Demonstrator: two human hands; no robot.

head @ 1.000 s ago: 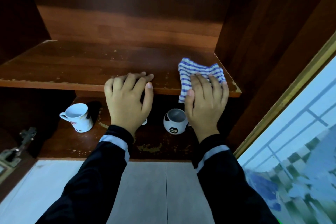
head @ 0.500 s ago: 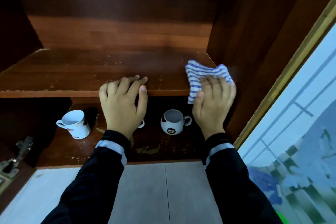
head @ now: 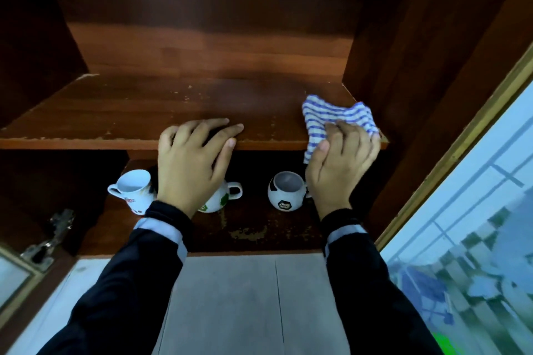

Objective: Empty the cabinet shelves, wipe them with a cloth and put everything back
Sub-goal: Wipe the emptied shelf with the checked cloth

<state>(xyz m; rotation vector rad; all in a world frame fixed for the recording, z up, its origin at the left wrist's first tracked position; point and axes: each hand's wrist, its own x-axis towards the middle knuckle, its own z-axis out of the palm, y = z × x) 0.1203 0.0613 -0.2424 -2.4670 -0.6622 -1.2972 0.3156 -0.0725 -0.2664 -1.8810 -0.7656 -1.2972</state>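
Your right hand (head: pixel 340 164) has slid the striped cloth (head: pixel 337 115) to the right end of the upper shelf (head: pixel 144 112), fingers curled on it; your left hand (head: pixel 190 164) rests flat, released, on the front edge; this shelf is emptied and mid-wipe; three mugs (head: pixel 285 192) wait below.

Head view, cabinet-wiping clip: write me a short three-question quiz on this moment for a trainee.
1. True or false: the right hand holds the striped cloth against the upper shelf.
2. Where do the fingers of the left hand rest? A) on the upper shelf's front edge B) on a mug C) on the cabinet door
3. How many mugs stand on the lower shelf?
Key: 1 true. 2 A. 3 three: the white mug at left, the half-hidden mug behind the left hand, and the ball-patterned mug.
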